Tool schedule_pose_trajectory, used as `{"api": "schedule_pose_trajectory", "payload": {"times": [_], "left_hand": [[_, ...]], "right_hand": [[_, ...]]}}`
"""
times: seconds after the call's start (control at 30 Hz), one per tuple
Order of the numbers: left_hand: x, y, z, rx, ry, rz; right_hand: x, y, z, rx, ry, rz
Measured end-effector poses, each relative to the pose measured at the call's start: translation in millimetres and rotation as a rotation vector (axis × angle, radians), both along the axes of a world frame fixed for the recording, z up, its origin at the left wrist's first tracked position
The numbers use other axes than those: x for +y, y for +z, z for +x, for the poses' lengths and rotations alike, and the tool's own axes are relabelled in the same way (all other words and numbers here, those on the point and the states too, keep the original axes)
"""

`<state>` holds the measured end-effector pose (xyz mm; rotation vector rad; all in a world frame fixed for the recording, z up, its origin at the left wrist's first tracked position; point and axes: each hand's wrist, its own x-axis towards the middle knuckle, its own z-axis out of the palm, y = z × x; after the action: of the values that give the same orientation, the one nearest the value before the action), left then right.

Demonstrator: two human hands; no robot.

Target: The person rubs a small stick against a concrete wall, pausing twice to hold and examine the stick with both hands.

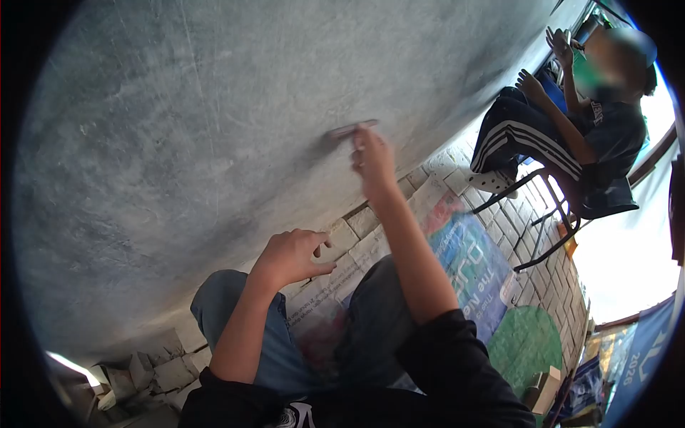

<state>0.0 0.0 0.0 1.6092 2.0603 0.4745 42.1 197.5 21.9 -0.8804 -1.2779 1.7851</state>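
Note:
My right hand [374, 162] is closed on a thin, flat, brownish piece [344, 132], held edge-on against the grey wall [185, 135]. Motion blurs it, so its exact kind does not show. The wall has a smooth, cloudy surface with pale scratches and darker patches. Lower and to the left, my left hand [291, 257] hovers above my bent knee with its fingers apart and curved. It holds nothing.
A person [571, 128] sits on a black-framed chair [549, 207] at the upper right. Printed banner sheets [464, 264] and a green round mat [526, 339] lie on the brick floor [524, 207]. Broken blocks [171, 374] are piled at lower left.

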Motion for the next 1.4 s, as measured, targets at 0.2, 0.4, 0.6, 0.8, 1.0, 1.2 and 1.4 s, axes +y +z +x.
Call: {"api": "schedule_pose_trajectory", "payload": {"times": [0.2,0.4,0.6,0.8,1.0,1.2,1.4], "left_hand": [[-2.4,1.2,6.3,0.022,-0.003,0.008],[-3.2,2.1,7.6,0.006,0.007,0.077],[-5.4,2.6,7.2,-0.023,0.003,0.042],[-3.8,-0.8,6.1,-0.025,0.027,0.080],[-5.5,-0.3,6.9,-0.011,0.032,0.080],[-7.5,-6.5,10.3,-0.003,0.017,0.059],[-6.5,-7.2,7.4,-0.040,-0.006,0.039]], "right_hand": [[29.2,-8.7,5.4,0.060,-0.111,-0.061],[13.6,-3.2,3.1,0.094,0.009,0.056],[-11.4,-6.2,3.1,0.011,0.017,0.081],[-13.0,-3.2,0.8,0.067,0.033,0.061],[13.8,-16.2,8.2,0.037,-0.038,0.082],[18.0,-15.0,8.1,0.027,-0.095,0.069],[9.0,-20.3,3.0,0.121,0.006,0.039]]}}
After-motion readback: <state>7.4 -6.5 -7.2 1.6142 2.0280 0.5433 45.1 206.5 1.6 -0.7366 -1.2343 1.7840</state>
